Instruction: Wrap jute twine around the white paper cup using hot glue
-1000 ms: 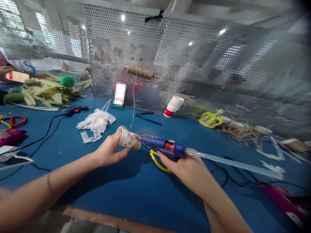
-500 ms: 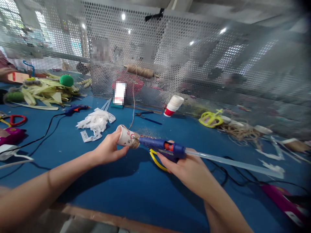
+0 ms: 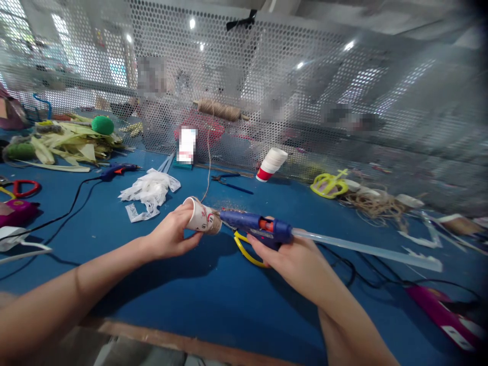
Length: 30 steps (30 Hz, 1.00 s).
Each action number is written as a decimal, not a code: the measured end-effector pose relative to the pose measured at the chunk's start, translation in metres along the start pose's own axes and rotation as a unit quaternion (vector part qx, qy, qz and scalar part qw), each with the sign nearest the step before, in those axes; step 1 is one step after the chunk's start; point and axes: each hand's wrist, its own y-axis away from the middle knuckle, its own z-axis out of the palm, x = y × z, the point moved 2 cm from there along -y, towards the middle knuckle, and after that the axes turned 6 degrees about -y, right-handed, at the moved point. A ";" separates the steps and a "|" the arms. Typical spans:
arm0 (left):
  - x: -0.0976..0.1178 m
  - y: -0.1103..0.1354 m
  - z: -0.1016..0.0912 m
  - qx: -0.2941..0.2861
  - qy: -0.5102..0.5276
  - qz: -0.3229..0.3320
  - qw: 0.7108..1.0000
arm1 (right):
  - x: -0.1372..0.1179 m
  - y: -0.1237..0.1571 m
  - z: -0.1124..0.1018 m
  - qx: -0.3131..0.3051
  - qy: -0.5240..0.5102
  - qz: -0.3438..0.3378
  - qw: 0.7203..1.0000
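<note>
My left hand (image 3: 176,231) grips a printed paper cup (image 3: 199,217) by its open end, fingers partly inside it. The cup lies tilted on its side above the table, with twine (image 3: 215,223) wrapped round its base end. A strand of that twine (image 3: 209,168) runs back toward the spool. In my right hand (image 3: 287,254) is a blue hot glue gun (image 3: 255,226), with a long clear glue stick (image 3: 366,246) jutting from its back. The nozzle points at the twine-wrapped end, touching or very close. Yellow-handled scissors (image 3: 244,250) lie partly hidden beneath the gun.
Behind stands a perforated metal screen (image 3: 244,66) with a twine spool (image 3: 219,109). Pliers (image 3: 232,184), stacked cups (image 3: 271,165), white lace (image 3: 150,190), a phone (image 3: 186,145) and a yellow crown-shaped piece (image 3: 328,185) sit on the blue table. Another glue gun (image 3: 118,171) lies left.
The cup has turned slightly in my left hand. The glue gun's nozzle has shifted a little up and to the right. A person's hand at the far left has left the view.
</note>
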 end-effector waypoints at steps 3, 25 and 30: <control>0.000 0.000 0.001 -0.001 0.001 0.004 1.000 | 0.000 -0.001 0.001 0.004 -0.003 0.003 1.000; -0.001 -0.002 -0.004 0.019 -0.004 0.030 0.999 | 0.002 0.008 0.003 -0.028 0.095 -0.098 0.990; -0.003 -0.002 -0.005 0.003 0.010 -0.038 0.999 | -0.005 0.003 -0.004 -0.015 0.017 -0.038 0.999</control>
